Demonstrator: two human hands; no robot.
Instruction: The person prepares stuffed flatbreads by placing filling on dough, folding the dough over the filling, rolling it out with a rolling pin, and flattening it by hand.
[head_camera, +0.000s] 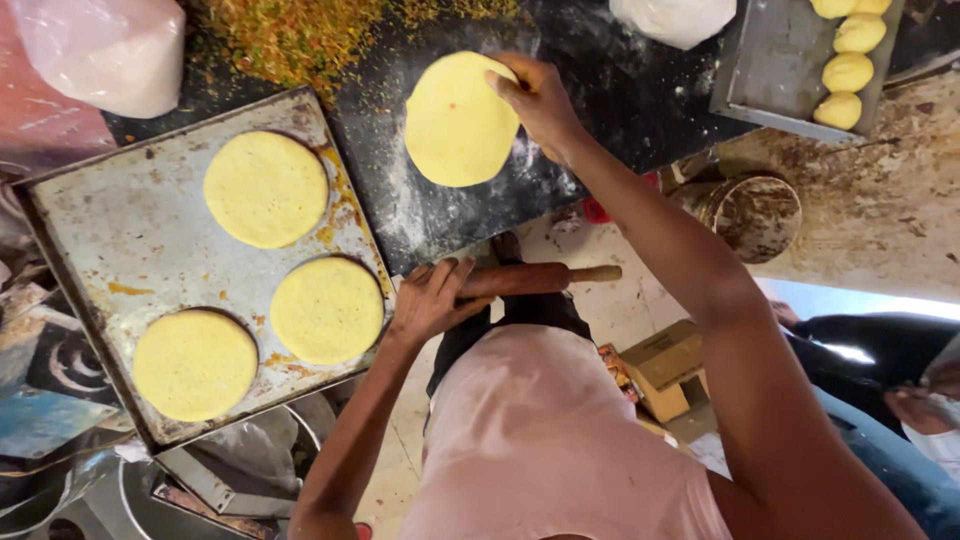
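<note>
A: What is the right hand (540, 100) doing?

B: Its fingers pinch the edge of a flat round yellow dough (458, 120). The dough sits on the floury black counter (590, 70), near the back, and one side looks lifted.

A: And the left hand (428, 298)?

B: It is wrapped around a wooden rolling pin (535, 278) at the counter's front edge, close to the person's body.

A: Which way does the pin point?

B: Its long side runs left to right, along the counter edge. The free handle points to the right.

A: How should the dough be handled?

B: I think gently. It looks thin and soft, so more fingers under it would keep it from tearing or folding.

A: What else is near?

B: A metal tray (110, 220) on the left with 3 flat rounds (265, 188). Another tray (770, 70) at the back right holds 4 dough balls (848, 72).
</note>
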